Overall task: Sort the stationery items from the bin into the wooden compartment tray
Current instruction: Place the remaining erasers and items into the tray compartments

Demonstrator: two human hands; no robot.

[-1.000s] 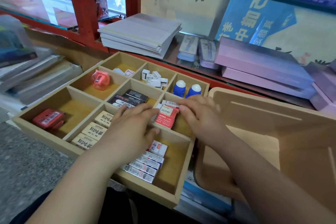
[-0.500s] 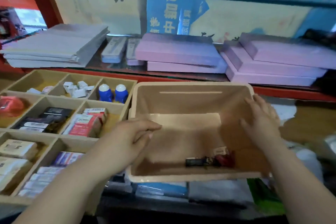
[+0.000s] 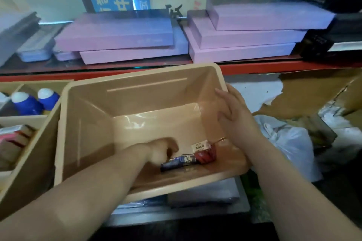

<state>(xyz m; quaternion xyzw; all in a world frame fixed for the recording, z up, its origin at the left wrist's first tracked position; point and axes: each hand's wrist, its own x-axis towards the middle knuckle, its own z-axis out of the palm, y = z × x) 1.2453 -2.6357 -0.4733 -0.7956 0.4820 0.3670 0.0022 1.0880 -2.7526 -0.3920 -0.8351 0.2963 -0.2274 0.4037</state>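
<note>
Two small items lie on the floor of the beige bin [image 3: 137,88], along its near edge toward the right corner: a dark blue pack [image 3: 178,161] and, just right of it, a red pack [image 3: 204,153] with a white label. Half a second ago the left hand [image 3: 162,150] rested on the bin's left rim. Now it has dropped inside to the floor and sits right at the left end of the dark blue pack. It is blurred, so I cannot tell whether its grip is apart or closed on anything. The right hand [image 3: 233,117] remains at the bin's right wall as before, its grip apart, with straight fingers laid against the inner face just under the rim.

The view has swung right since then, so only the right edge of the wooden compartment tray [image 3: 29,143] shows, touching the bin's left side. Two blue bottles [image 3: 27,101] with white caps stand in its far right compartment. Pink boxes [image 3: 117,33] are stacked on the shelf behind, and a white bag [image 3: 290,139] lies right of the bin.
</note>
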